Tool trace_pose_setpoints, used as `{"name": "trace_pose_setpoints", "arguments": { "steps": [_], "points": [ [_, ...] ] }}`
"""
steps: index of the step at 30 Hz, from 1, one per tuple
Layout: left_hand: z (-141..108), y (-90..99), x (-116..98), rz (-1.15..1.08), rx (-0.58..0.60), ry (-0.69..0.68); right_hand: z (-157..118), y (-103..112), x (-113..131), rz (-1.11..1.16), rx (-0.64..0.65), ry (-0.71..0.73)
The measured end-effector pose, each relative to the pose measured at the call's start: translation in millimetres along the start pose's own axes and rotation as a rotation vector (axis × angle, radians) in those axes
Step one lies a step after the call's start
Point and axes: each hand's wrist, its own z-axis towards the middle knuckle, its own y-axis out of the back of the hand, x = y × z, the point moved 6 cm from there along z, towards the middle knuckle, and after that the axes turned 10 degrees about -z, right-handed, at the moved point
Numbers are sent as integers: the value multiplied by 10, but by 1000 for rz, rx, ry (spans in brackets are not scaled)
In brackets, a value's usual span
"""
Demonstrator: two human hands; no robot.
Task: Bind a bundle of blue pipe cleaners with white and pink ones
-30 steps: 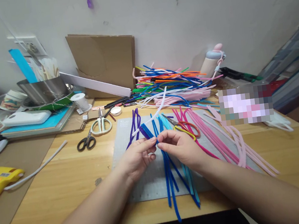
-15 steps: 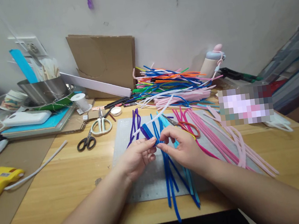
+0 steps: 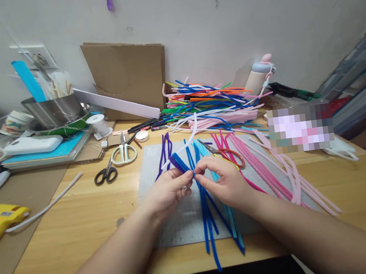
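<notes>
My left hand (image 3: 172,189) is closed around a short bundle of blue pipe cleaners (image 3: 180,162), thumb on top. A white pipe cleaner (image 3: 192,136) curves up and away from behind this bundle. With thumb and index finger, my right hand (image 3: 223,178) pinches the bundle's near end, right beside the left thumb tip. Beneath the hands, long blue pipe cleaners (image 3: 205,216) and light blue pipe cleaners (image 3: 231,222) lie across a grey cutting mat (image 3: 177,231). Orange-handled scissors (image 3: 235,157) rest just beyond my right hand.
Purple pipe cleaners (image 3: 164,152) and pink pipe cleaners (image 3: 262,162) lie on either side. Behind is a multicoloured heap (image 3: 211,98). White-handled scissors (image 3: 124,153), black-handled scissors (image 3: 106,175) and a yellow glue gun (image 3: 4,219) are on the left; a bottle (image 3: 259,76) stands at back right.
The white pipe cleaner's free end has swung left and bends more steeply upward. The blue bundle has tipped slightly left, and my right fingertips have come together at its end.
</notes>
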Motion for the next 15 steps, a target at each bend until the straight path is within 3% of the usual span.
{"name": "trace_pose_setpoints", "arguments": {
  "steps": [5,10,15],
  "points": [
    [16,-9,20,3,46,13,-12,16,19,-54,-35,61],
    [16,-37,19,0,87,-13,-7,1,18,32,-32,50],
    [10,-11,27,-52,35,-21,7,-11,2,80,-9,-6]
  ]
}}
